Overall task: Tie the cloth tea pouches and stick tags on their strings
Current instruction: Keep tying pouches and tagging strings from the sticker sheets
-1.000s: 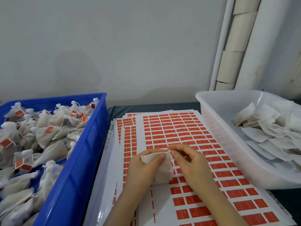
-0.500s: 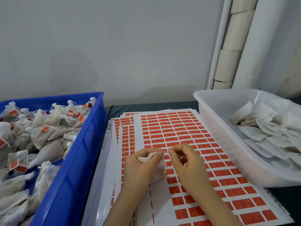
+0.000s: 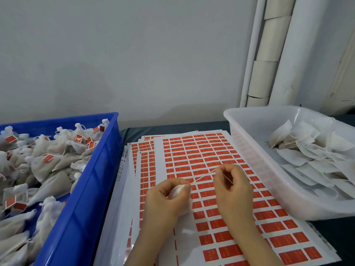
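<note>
A small cloth pouch [image 3: 177,190] is gripped in the curled fingers of the left hand [image 3: 165,203], just above the sheets of red tags [image 3: 211,148] spread in the middle. Its string [image 3: 203,176] is pinched by the right hand [image 3: 233,189] and drawn taut, up and to the right. The step in hand appears to be the closing of the pouch's neck. It is best done with the neck held firmly while the string is pulled steadily along its own line, so that the cloth is gathered evenly and nothing is spilled. A jerk could snap so thin a string. Enough free string should be left for a tag. Tagged pouches [image 3: 57,150] are piled in the blue crate [image 3: 90,198] at left, and flat untied pouches [image 3: 307,150] are kept in the clear tub [image 3: 259,169] at right.
</note>
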### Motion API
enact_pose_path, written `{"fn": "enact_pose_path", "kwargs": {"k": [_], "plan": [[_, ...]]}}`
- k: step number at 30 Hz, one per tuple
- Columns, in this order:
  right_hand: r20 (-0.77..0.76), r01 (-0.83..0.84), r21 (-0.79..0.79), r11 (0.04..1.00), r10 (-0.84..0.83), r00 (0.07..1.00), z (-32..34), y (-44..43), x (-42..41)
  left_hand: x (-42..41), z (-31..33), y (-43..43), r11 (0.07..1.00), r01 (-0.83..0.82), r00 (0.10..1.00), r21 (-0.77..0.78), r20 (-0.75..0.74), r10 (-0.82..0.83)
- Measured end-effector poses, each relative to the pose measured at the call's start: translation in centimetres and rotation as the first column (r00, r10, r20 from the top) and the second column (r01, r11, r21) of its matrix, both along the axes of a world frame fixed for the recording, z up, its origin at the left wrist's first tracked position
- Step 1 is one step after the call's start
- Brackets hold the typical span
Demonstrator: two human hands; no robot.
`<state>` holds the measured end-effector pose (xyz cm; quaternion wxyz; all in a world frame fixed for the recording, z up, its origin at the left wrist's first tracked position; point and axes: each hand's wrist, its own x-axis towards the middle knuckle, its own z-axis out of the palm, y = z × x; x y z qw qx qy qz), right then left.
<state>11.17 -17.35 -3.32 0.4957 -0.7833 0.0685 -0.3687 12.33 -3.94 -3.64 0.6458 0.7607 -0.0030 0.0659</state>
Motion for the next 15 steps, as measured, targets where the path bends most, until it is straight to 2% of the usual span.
{"fn": "enact_pose_path", "kwargs": {"k": [6, 10, 13, 15], "plan": [[-0.151, -0.079, -0.046, 0.996, 0.071, 0.986, -0.8, 0.5, 0.4, 0.2, 0.1, 0.4, 0.999, 0.010, 0.999, -0.043, -0.038, -0.011], [-0.114, -0.132, -0.016, 0.991, 0.130, 0.985, -0.4, 0.6, -0.1, 0.3, 0.2, 0.4, 0.999, -0.019, 0.998, -0.044, -0.060, 0.016], [-0.090, -0.269, -0.019, 0.963, 0.266, 0.960, 0.1, 0.8, -0.5, 0.2, 0.2, 0.4, 1.000, 0.002, 0.999, -0.026, -0.042, -0.003], [-0.151, -0.371, -0.046, 0.928, 0.360, 0.921, 0.1, 1.1, -0.6, 0.1, 0.3, 0.4, 1.000, 0.024, 1.000, -0.005, -0.016, -0.024]]}}
